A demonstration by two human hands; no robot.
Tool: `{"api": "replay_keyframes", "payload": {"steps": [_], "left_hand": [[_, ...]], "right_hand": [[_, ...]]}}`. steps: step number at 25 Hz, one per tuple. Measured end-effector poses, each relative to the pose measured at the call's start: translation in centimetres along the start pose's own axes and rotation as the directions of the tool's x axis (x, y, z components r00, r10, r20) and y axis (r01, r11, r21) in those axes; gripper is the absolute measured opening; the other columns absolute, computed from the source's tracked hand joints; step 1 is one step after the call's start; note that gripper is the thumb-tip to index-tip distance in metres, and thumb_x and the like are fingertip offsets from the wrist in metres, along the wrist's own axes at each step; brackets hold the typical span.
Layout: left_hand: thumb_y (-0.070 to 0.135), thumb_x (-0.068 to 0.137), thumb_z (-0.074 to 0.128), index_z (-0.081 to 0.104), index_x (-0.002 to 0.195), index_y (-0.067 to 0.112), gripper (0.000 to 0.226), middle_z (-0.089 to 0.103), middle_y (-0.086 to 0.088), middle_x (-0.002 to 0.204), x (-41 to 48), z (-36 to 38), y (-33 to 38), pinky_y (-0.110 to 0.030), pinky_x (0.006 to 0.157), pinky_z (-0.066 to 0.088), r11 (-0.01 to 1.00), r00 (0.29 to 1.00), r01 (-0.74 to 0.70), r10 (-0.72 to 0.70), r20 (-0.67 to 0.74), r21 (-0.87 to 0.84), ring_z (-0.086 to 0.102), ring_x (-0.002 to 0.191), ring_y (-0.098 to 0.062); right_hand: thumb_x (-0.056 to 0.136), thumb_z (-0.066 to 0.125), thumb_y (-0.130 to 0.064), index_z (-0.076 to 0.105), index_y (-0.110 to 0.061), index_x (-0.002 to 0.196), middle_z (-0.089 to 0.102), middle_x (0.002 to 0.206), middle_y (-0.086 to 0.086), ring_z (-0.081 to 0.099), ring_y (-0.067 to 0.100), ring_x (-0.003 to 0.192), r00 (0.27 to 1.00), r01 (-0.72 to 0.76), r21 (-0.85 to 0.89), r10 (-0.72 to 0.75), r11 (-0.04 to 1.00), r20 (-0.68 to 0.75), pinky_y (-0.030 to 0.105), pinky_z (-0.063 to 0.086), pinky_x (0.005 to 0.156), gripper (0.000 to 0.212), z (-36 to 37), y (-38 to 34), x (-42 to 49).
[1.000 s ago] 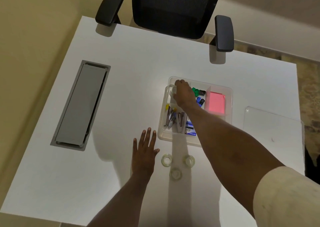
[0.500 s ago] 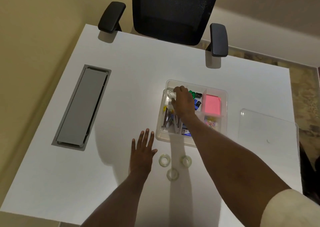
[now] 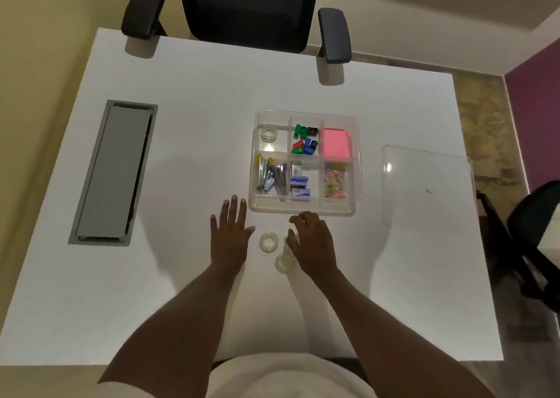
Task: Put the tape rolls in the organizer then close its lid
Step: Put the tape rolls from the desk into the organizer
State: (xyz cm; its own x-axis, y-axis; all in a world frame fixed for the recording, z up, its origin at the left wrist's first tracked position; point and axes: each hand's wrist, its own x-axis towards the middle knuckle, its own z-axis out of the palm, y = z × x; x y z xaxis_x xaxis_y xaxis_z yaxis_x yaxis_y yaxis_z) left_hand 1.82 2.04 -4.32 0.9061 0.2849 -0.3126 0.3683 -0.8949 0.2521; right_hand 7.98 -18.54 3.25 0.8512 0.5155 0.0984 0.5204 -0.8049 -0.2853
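Item: my two hands over loose tape rolls.
Left hand (image 3: 229, 237) flat, fingers spread; right hand (image 3: 312, 242) curled, grip unclear. Between them one tape roll (image 3: 268, 241); another (image 3: 284, 263) by right wrist. Beyond: open organizer (image 3: 304, 208), one roll (image 3: 269, 133) inside; lid (image 3: 425, 185) rightward.

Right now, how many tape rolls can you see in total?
3 clearly seen: one roll in the organizer's far-left compartment, one on the table between the hands, one nearer the person beside the right hand. That hand may hide another.
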Motion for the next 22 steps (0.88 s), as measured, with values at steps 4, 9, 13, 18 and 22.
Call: {"api": "replay_keyframes", "payload": {"steps": [4, 9, 13, 18, 22], "left_hand": [[0.043, 0.107, 0.041, 0.000, 0.165, 0.019, 0.075, -0.007, -0.006, 0.174, 0.2, -0.5, 0.1, -0.058, 0.129, 0.008, 1.000, 0.999, 0.003, -0.002, 0.047, -0.013, -0.007, 0.161, -0.027], [0.042, 0.107, 0.043, 0.000, 0.165, 0.018, 0.076, -0.007, -0.007, 0.175, 0.4, -1.1, 0.3, -0.059, 0.128, 0.011, 1.000, 0.997, 0.005, -0.004, 0.080, -0.009, -0.005, 0.161, -0.029], [0.043, 0.107, 0.042, 0.000, 0.165, 0.017, 0.076, -0.005, -0.007, 0.175, 0.4, -1.1, 0.3, -0.059, 0.128, 0.013, 1.000, 0.998, -0.008, 0.007, 0.065, 0.000, -0.003, 0.162, -0.029], [0.045, 0.106, 0.045, 0.006, 0.165, 0.016, 0.077, 0.001, -0.009, 0.175, 0.3, -0.5, -0.1, -0.060, 0.128, 0.017, 0.999, 0.999, -0.028, 0.027, 0.018, 0.021, 0.001, 0.161, -0.030], [0.050, 0.104, 0.041, 0.012, 0.165, 0.016, 0.076, 0.007, -0.009, 0.174, 0.2, 0.1, -0.6, -0.059, 0.127, 0.019, 0.998, 0.999, -0.035, 0.037, -0.034, 0.042, 0.006, 0.161, -0.030]], "right_hand": [[0.086, 0.075, -0.033, 0.060, -0.011, 0.127, 0.063, 0.120, 0.009, 0.062, 0.029, 0.102, 0.955, -0.217, -0.021, 0.217, 0.976, 0.203, 0.039, 0.055, 0.080, 0.049, 1.2, 2.2, -3.4], [0.088, 0.073, -0.040, 0.050, -0.013, 0.139, 0.057, 0.128, 0.010, 0.059, 0.029, 0.112, 0.896, -0.308, -0.065, 0.312, 0.949, 0.315, 0.041, 0.055, 0.087, 0.061, 2.5, 1.9, -3.3], [0.088, 0.074, -0.032, 0.055, -0.013, 0.131, 0.057, 0.119, 0.009, 0.061, 0.029, 0.105, 0.904, -0.291, -0.117, 0.312, 0.950, 0.291, 0.038, 0.055, 0.080, 0.051, 3.2, 2.0, -3.1], [0.087, 0.077, -0.039, 0.058, -0.011, 0.133, 0.063, 0.124, 0.012, 0.065, 0.028, 0.104, 0.973, -0.206, -0.007, 0.206, 0.978, 0.106, 0.038, 0.058, 0.085, 0.058, 1.9, 1.3, -2.3], [0.089, 0.072, -0.042, 0.058, -0.011, 0.136, 0.064, 0.130, 0.012, 0.064, 0.027, 0.113, 0.992, -0.121, 0.037, 0.120, 0.992, 0.023, 0.037, 0.056, 0.094, 0.057, 0.7, 0.2, 1.7]]}}
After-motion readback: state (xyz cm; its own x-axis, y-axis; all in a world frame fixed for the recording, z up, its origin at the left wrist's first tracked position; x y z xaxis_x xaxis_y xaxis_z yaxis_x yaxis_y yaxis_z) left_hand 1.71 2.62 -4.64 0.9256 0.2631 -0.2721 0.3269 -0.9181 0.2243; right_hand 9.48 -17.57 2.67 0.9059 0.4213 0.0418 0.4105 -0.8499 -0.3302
